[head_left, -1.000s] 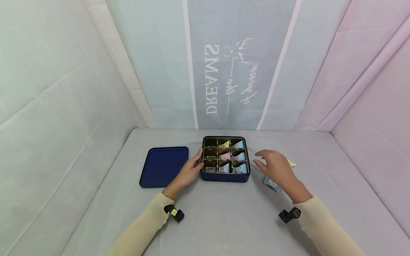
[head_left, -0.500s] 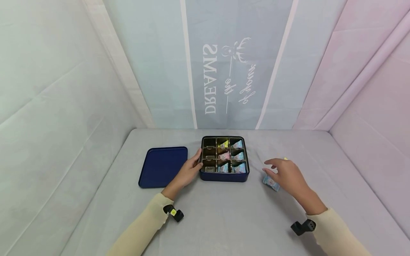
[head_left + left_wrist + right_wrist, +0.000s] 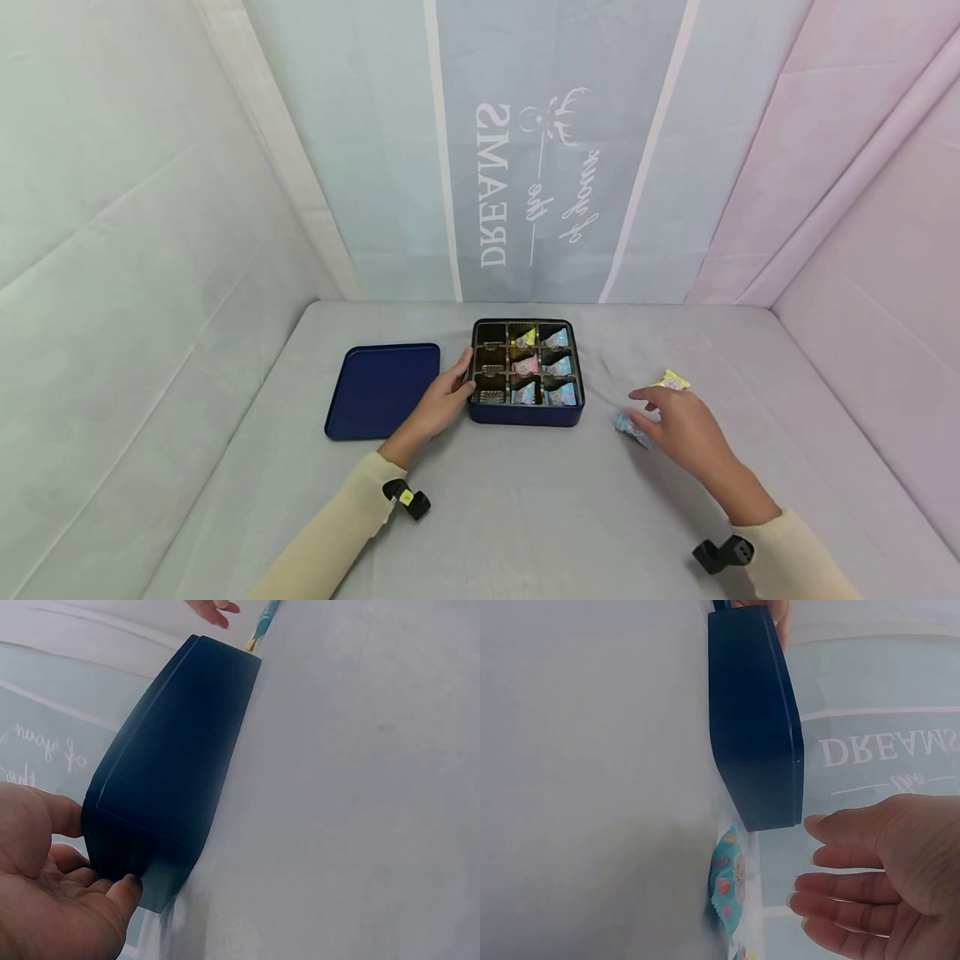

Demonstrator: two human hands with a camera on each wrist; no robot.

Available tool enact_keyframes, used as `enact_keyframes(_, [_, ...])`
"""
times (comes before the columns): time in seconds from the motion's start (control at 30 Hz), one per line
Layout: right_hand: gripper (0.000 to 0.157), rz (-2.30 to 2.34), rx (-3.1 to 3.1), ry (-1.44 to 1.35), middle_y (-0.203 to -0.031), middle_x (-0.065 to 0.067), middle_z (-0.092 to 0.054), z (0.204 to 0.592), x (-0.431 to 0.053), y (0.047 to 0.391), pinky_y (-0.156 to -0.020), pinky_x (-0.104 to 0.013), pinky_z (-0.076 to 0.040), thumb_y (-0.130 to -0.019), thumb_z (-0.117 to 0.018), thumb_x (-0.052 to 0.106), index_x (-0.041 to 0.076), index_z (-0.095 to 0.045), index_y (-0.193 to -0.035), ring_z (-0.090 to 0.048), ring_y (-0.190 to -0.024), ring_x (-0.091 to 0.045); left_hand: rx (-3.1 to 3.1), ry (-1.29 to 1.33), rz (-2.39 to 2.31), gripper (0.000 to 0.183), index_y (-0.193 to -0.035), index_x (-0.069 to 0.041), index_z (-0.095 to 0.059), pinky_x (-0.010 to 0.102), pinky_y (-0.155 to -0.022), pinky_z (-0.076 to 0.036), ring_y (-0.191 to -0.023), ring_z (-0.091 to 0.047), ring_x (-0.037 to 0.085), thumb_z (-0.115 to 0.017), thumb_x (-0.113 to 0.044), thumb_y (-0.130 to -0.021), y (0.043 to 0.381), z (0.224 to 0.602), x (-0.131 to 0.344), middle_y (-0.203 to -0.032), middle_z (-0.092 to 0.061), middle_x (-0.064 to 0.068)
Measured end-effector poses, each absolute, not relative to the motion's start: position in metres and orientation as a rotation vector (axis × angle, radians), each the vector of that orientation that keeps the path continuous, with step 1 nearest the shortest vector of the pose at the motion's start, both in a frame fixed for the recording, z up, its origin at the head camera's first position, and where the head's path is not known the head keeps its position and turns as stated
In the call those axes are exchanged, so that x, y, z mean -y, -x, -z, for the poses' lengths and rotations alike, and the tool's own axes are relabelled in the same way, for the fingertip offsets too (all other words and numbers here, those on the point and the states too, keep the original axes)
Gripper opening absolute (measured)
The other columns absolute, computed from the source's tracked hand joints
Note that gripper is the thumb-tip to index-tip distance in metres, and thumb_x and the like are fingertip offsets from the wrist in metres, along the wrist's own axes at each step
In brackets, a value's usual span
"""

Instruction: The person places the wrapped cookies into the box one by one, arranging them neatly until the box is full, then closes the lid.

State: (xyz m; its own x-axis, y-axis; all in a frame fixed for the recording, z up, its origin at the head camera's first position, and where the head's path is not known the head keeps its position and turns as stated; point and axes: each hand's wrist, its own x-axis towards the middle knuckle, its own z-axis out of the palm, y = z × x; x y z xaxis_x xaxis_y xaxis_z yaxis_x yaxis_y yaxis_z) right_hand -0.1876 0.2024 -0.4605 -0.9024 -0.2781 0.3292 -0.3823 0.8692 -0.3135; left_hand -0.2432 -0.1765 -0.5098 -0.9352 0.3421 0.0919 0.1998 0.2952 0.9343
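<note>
A dark blue square tin box (image 3: 525,415) with a gridded tray stands on the table. Its right column holds blue wrapped candies (image 3: 559,394). The middle column has a yellow candy (image 3: 524,338), a pink candy (image 3: 526,365) and a blue one; the left column's compartments are bare. My left hand (image 3: 442,400) holds the box's left side, thumb and fingers against its wall and corner. Over two loose candies hovers my right hand (image 3: 684,427), fingers apart and loosely bent, holding nothing. One is the blue candy (image 3: 727,881), the other the yellow candy (image 3: 676,380), partly hidden by the hand.
The blue tin lid (image 3: 382,392) lies flat to the left of the box, behind the left forearm. Fabric walls surround the grey table (image 3: 525,500) at the back and both sides. Each wrist wears a small black camera.
My right hand has moved rightward from beside the box to over the loose candies, uncovering more of the yellow one. The left hand and the box have stayed in place.
</note>
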Motion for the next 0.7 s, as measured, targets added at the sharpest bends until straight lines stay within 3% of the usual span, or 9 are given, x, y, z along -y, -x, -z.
enact_keyframes(0.43, [0.038, -0.600, 2.767, -0.439, -0.106, -0.022, -0.072, 0.477, -0.210, 0.178, -0.070, -0.051, -0.057, -0.083, -0.085, 0.018, -0.003, -0.073, -0.113, -0.070, -0.085, -0.034, -2.410, -0.545, -1.732, 0.064, -0.162, -0.003, -0.010, 0.044, -0.123, -0.020, -0.155, -0.008, 0.021, -0.045, -0.006, -0.109, 0.242, 0.511, 0.178, -0.169, -0.006, 0.014])
enact_keyframes(0.7, [0.043, -0.533, 2.769, -0.414, -0.112, -0.027, -0.071, 0.487, -0.214, 0.177, -0.082, -0.060, -0.054, -0.082, -0.086, 0.018, -0.007, -0.071, -0.114, -0.068, -0.101, -0.044, -2.399, -0.555, -1.744, 0.064, -0.162, -0.003, -0.010, 0.044, -0.123, -0.020, -0.155, -0.008, 0.021, -0.046, -0.005, -0.108, 0.243, 0.512, 0.178, -0.169, -0.006, 0.013])
